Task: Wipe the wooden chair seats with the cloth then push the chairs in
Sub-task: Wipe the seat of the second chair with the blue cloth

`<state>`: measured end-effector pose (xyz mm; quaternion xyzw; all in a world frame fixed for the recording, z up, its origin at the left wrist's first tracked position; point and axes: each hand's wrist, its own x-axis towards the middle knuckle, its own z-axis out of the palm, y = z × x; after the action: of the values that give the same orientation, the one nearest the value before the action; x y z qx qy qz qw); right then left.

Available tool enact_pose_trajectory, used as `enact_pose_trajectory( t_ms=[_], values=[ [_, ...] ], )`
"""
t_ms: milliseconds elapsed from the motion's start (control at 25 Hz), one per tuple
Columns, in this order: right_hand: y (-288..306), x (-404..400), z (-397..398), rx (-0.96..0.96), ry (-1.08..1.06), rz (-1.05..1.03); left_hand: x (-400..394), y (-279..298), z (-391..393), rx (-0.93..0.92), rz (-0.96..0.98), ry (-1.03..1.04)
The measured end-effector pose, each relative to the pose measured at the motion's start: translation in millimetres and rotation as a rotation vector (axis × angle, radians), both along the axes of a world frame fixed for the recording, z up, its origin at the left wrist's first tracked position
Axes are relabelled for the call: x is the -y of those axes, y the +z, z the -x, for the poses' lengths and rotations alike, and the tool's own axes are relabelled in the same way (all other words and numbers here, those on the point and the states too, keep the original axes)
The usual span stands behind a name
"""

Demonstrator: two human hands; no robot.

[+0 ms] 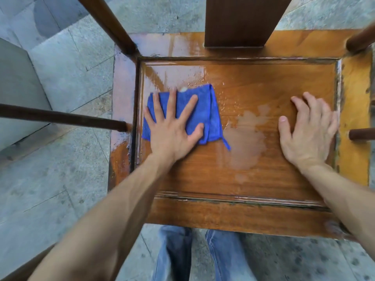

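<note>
A wooden chair seat [243,175] fills the middle of the head view, its recessed panel wet and shiny at the far left. A folded blue cloth [205,112] lies on the left part of the panel. My left hand [172,126] presses flat on the cloth with its fingers spread. On the right part of the seat, my right hand [306,132] rests palm down on bare wood, fingers apart, holding nothing. A dull pale patch [247,138] marks the wood between the two hands.
The chair's broad back slat [239,21] rises at the far edge. Dark armrest rods [60,117] stick out on the left, and shorter ones [363,134] on the right. Grey stone paving [50,189] surrounds the chair. My jeans-clad legs [198,254] stand at the near edge.
</note>
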<state>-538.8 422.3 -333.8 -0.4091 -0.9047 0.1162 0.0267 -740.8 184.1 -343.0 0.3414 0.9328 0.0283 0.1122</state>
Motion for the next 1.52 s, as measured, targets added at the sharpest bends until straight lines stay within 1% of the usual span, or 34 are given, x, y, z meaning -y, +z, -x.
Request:
enact_pose_trajectory(
  t_ms=[240, 320, 400, 520, 600, 680, 760, 880, 960, 1040, 1120, 1240, 1360, 1400, 1520],
  values=[
    [-2.4, -1.9, 2.2, 0.004, -0.011, -0.010, -64.8, 4.2, 117.3, 0.031, -0.030, -0.114],
    [-3.2, -2.6, 2.2, 0.008, -0.014, -0.020, -81.9, 4.8, 139.7, 0.069, -0.023, -0.104],
    [-4.8, -3.3, 2.2, 0.006, -0.014, -0.028, -100.8, 9.0, 156.1, 0.110, -0.021, -0.052],
    [-7.8, -4.4, 2.6, -0.003, -0.012, -0.045, -109.3, 12.9, 161.0, 0.135, -0.003, -0.038],
    [-8.7, -4.7, -0.3, 0.000, -0.014, -0.050, -85.4, 10.6, 136.8, 0.107, 0.007, -0.124],
    [-8.3, -3.4, -0.7, 0.003, -0.011, -0.039, -39.7, 5.9, 92.2, 0.047, 0.006, -0.177],
    [-7.1, -2.8, 0.4, 0.011, -0.014, -0.037, 10.3, 5.0, 33.2, 0.012, -0.019, -0.144],
    [-5.1, -1.3, 0.3, 0.012, -0.007, -0.021, 81.0, 10.0, -63.9, 0.031, -0.015, -0.062],
    [-3.9, -1.3, -1.1, 0.006, -0.008, -0.012, 123.2, 13.6, -121.2, 0.052, -0.009, -0.078],
    [-3.4, -0.1, -1.6, 0.004, -0.009, 0.001, 155.5, 15.1, -160.5, 0.068, 0.020, -0.125],
    [-3.5, 0.1, -0.8, 0.002, -0.012, -0.007, 164.1, 13.0, -176.8, 0.069, 0.050, -0.152],
    [-4.8, -1.5, -2.1, 0.006, -0.018, -0.001, 133.7, 11.2, -177.4, 0.069, 0.094, -0.192],
    [-5.5, -2.2, -3.0, -0.004, -0.020, 0.007, 69.6, 12.4, -150.0, 0.090, 0.027, -0.122],
    [-5.6, -2.1, -3.6, -0.018, -0.022, 0.007, 42.3, 12.5, -134.8, 0.089, -0.007, -0.133],
    [-6.8, -1.0, -3.1, -0.122, -0.037, 0.002, -52.3, 6.4, -79.3, 0.027, -0.084, -0.298]
  ],
)
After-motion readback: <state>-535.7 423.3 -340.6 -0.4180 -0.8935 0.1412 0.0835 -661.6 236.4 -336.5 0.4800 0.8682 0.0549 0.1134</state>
